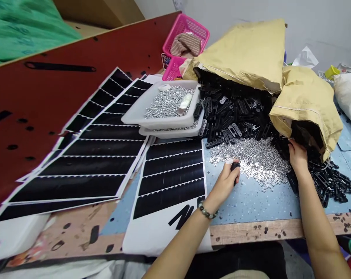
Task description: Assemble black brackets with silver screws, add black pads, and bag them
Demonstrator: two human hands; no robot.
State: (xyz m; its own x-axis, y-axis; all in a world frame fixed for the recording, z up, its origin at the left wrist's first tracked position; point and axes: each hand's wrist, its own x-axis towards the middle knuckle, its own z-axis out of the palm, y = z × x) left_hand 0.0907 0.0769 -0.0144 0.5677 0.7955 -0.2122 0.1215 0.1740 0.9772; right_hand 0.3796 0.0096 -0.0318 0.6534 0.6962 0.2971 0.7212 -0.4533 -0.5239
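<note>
My left hand (227,174) is closed on a small black plastic part (235,168), just in front of a spread of small silver screws and nuts (258,161). A white wrap covers one of its fingertips. At the mouth of the smaller yellow sack (312,99), my right hand (298,155) reaches among black plastic parts (326,180); its fingers are mostly hidden there. A larger yellow sack (245,50) lies behind, with a heap of slotted black plastic pieces (236,112) spilling out.
Left of the heap, a white tray of screws (169,102) sits on another white tray (172,133). Sheets of black adhesive strips (90,147) cover the left side; another sheet (172,174) lies nearer me. Pink baskets (187,25) stand at the back. The blue tabletop (245,205) has a wooden front edge.
</note>
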